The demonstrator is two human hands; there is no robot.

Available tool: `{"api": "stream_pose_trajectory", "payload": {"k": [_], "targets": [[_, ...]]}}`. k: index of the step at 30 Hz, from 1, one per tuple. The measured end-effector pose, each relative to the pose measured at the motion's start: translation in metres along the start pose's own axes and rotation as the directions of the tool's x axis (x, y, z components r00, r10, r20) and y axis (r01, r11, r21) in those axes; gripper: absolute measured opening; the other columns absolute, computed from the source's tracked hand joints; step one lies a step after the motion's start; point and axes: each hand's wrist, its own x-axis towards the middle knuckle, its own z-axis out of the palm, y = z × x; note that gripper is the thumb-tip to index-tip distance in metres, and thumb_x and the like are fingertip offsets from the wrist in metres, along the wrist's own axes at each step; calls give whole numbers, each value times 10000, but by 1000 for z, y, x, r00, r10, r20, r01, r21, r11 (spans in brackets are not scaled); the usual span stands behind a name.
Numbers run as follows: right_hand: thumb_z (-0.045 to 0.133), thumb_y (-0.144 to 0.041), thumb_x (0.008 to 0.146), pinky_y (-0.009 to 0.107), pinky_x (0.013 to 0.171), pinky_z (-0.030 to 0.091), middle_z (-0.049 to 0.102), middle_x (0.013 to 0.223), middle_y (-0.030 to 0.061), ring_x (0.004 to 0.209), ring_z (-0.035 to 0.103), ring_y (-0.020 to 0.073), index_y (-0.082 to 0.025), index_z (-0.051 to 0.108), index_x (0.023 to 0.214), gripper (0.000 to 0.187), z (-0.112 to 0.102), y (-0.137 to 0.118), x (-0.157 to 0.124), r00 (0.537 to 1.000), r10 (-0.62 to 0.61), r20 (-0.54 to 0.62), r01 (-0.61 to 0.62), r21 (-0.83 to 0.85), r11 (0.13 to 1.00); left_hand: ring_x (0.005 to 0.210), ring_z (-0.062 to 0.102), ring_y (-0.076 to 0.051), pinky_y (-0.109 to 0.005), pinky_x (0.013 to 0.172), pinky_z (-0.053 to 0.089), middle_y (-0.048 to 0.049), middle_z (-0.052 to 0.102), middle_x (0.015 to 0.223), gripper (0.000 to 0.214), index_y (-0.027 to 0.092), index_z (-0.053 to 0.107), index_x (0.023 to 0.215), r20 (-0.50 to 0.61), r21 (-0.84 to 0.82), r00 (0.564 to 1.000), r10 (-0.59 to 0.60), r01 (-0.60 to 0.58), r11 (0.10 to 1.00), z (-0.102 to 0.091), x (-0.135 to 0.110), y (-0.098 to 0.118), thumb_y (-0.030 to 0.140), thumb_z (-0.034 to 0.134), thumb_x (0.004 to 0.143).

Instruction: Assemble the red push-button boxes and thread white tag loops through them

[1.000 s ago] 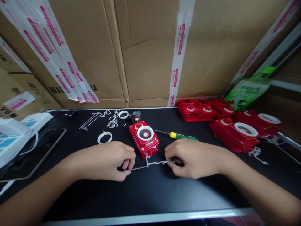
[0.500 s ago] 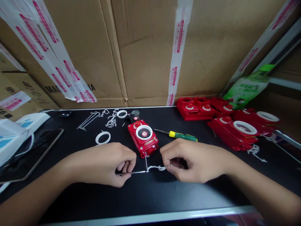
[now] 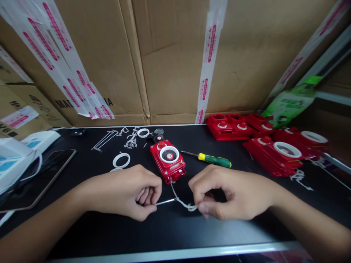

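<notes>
A red box-shaped device (image 3: 168, 170) with a white ring and a small red knob lies on the black table in front of my hands. White string (image 3: 189, 207) runs from its near end. Pinched in my left hand (image 3: 134, 191) is a thin metal rod (image 3: 166, 201), its tip touching the string where it bends. My right hand (image 3: 219, 191) is closed on the string's other end, which looks looped or knotted by the fingertips. Just beyond that hand rests a screwdriver (image 3: 215, 160) with a green and yellow handle.
More red devices (image 3: 274, 155) and a green bottle (image 3: 292, 102) stand at the right. White rings (image 3: 121, 160), tangled string (image 3: 132, 138) and metal rods (image 3: 105, 138) lie back left. A tablet-like device (image 3: 41, 179) and power strip (image 3: 12, 162) are at far left. Cardboard (image 3: 172, 65) walls the back.
My right hand has dropped slightly, and the string by it now sags lower. The rod in my left hand now tilts upward towards its tip.
</notes>
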Motion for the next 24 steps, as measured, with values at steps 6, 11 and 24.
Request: {"api": "stream_pose_trajectory", "payload": {"k": [6,11,24], "targets": [[738,-302,984,211,650,455,672,781,31,677,584,102,-80,800,935,236,0,4,3,998,53,35,-54,12,998,612,572,-75,-151,585,456,70,598,691,141,215,634,810,-8,-105,996,88,-88,991,13,1,6,123,737,784],[807,-475,917,202,625,448,692,780,30,658,590,98,-99,825,941,377,4,13,6,997,71,33,-75,119,990,625,579,-77,-151,586,456,66,602,698,148,215,638,805,-5,-93,995,100,-100,991,20,1,9,137,759,772],[666,-248,1016,219,663,518,755,828,46,688,661,122,-138,708,1267,277,3,5,1,991,135,-18,-131,147,980,625,585,-76,-166,642,487,73,601,694,147,219,643,802,2,-106,998,70,-69,992,20,-2,17,122,747,766]]}}
